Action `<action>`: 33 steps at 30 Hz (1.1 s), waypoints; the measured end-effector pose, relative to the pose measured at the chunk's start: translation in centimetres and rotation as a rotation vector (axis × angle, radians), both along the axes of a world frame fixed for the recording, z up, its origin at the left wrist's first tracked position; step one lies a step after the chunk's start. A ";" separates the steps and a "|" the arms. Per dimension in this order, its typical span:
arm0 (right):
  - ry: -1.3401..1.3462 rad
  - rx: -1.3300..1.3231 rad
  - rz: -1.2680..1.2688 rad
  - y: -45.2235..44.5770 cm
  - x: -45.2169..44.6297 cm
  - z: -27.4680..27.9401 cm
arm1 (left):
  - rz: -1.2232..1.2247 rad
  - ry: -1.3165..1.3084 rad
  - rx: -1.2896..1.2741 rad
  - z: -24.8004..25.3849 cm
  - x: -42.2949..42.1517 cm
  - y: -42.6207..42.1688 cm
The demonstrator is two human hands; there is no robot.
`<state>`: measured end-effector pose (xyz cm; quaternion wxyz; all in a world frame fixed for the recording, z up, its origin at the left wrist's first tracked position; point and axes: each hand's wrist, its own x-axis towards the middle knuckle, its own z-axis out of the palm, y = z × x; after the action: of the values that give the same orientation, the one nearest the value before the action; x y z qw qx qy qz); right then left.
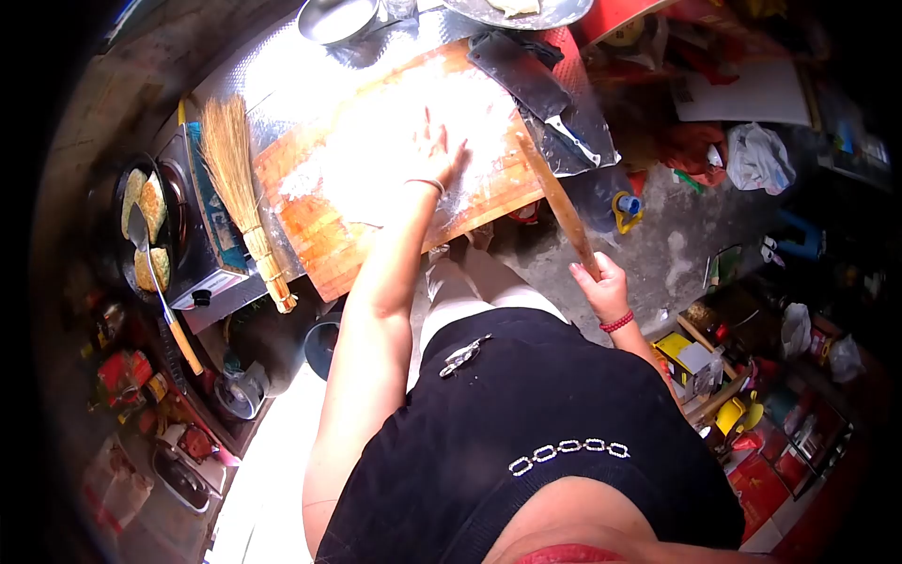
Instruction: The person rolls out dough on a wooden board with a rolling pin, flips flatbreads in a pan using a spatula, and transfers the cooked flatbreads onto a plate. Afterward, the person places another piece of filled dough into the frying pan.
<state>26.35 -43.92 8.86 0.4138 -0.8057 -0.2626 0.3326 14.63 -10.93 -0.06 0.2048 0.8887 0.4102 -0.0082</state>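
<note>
My left hand [437, 155] lies over the floured wooden board [315, 254], its visible fingers spread and partly washed out by glare. Flour covers much of the board, and the bright light hides what lies on its middle. In my right hand [601, 287] is the lower end of a wooden rolling pin [559, 202], held to the right of the board with its upper end by the board's right edge. A black cleaver [526, 75] with a white handle rests at the board's upper right corner.
A straw brush [235, 169] lies along the board's left side. Beyond it, a pan [120, 230] on a stove [202, 282] holds several flatbreads [152, 202] and a spatula [155, 273]. A metal bowl [338, 21] and a large plate [564, 11] stand behind the board.
</note>
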 end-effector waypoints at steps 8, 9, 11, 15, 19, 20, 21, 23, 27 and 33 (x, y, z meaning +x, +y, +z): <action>0.018 0.010 0.126 1.1 0.5 -0.2 | 0.327 0.323 -0.047 -0.4 -9.5 0.2; 0.006 0.017 0.136 1.3 0.7 -0.1 | 0.353 0.340 -0.047 -0.2 -9.0 1.7; -0.023 0.024 0.158 1.5 1.2 -0.2 | 0.351 0.322 -0.116 1.6 -6.9 4.0; 0.005 0.017 0.123 1.2 1.9 -1.2 | 0.274 0.280 -0.029 -0.9 -1.1 3.7; 0.032 0.027 0.113 1.5 2.0 -0.7 | 0.016 0.208 0.012 1.3 0.2 -1.0; 0.048 0.030 0.106 1.4 2.1 -1.1 | 0.007 0.170 0.019 1.0 -1.1 -1.9; 0.065 0.036 0.099 1.2 2.3 -1.5 | -0.003 0.132 0.028 -0.1 -2.8 -2.8; 0.067 0.067 0.097 1.5 2.2 -2.0 | 0.050 0.120 0.022 -0.7 -6.1 -3.5; 0.012 0.088 0.118 3.4 2.2 -2.7 | 0.247 0.191 0.221 -2.4 -12.9 -2.4; -0.124 0.055 0.250 9.3 1.1 -1.6 | 0.386 0.030 0.346 -1.0 -17.4 -1.2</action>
<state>27.46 -34.65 7.21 0.3740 -0.7742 -0.3950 0.3237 -2.81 -12.17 -1.05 0.0415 0.8156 0.5704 0.0882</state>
